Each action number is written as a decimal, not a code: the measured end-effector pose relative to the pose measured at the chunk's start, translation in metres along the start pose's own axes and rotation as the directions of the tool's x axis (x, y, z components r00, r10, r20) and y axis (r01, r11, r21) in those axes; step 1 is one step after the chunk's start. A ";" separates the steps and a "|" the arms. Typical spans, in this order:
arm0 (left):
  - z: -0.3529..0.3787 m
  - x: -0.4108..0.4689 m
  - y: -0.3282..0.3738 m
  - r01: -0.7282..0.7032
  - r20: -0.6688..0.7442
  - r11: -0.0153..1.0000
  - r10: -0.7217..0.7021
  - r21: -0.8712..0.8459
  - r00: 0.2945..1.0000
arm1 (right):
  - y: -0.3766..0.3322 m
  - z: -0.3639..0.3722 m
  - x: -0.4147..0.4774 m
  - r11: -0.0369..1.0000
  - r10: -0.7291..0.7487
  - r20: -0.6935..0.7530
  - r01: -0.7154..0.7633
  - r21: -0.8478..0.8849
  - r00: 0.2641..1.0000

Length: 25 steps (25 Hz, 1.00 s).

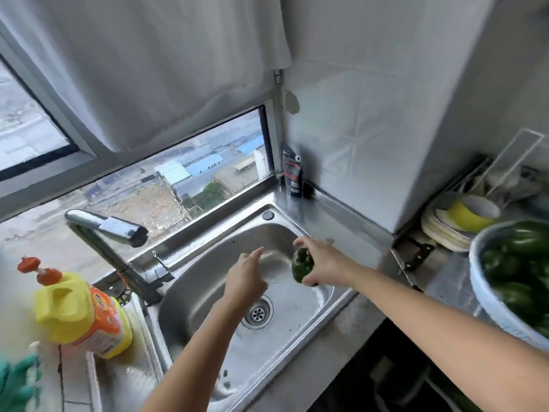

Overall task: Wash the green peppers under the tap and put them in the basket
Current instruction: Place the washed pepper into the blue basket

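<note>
My right hand (325, 264) grips a dark green pepper (301, 264) above the right side of the steel sink (208, 281). Beside it on the left, my left hand (246, 278) hovers over the basin with fingers loosely extended, holding nothing. The chrome tap (110, 228) stands at the sink's left; its spout points toward the basin and I see no water running. A pale bowl-shaped basket (487, 295) at the right edge holds several green peppers (517, 263).
A yellow and orange detergent bottle (86, 313) stands left of the sink. A dark pouch (292, 173) leans in the back corner. Stacked plates with a yellow cup (463, 215) sit behind the basket. A green glove (17, 382) lies at the lower left. The drain (258, 313) is uncovered.
</note>
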State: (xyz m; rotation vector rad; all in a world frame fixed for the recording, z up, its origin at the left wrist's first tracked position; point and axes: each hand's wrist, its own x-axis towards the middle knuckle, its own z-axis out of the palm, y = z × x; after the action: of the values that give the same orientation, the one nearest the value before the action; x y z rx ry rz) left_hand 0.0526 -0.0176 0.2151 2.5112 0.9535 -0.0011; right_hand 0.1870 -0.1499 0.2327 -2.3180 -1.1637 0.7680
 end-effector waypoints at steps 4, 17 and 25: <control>0.024 0.006 0.030 -0.172 0.203 0.985 0.164 0.025 0.965 | 0.033 0.014 -0.031 0.913 -0.081 -0.095 0.036 -0.407 0.992; 0.105 -0.007 0.292 -0.484 0.119 0.799 0.553 -0.357 0.824 | 0.198 -0.103 -0.217 0.949 0.268 -0.616 -0.312 0.038 0.741; 0.168 -0.011 0.352 -0.696 0.610 0.713 0.516 0.083 0.602 | 0.296 -0.112 -0.295 0.726 0.671 -0.641 -0.509 0.462 0.374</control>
State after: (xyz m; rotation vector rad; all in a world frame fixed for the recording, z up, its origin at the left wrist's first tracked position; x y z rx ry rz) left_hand 0.2921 -0.3253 0.2104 2.7440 -0.2092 -0.6783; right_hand 0.2862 -0.5713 0.2244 -2.4441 0.1896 -0.0374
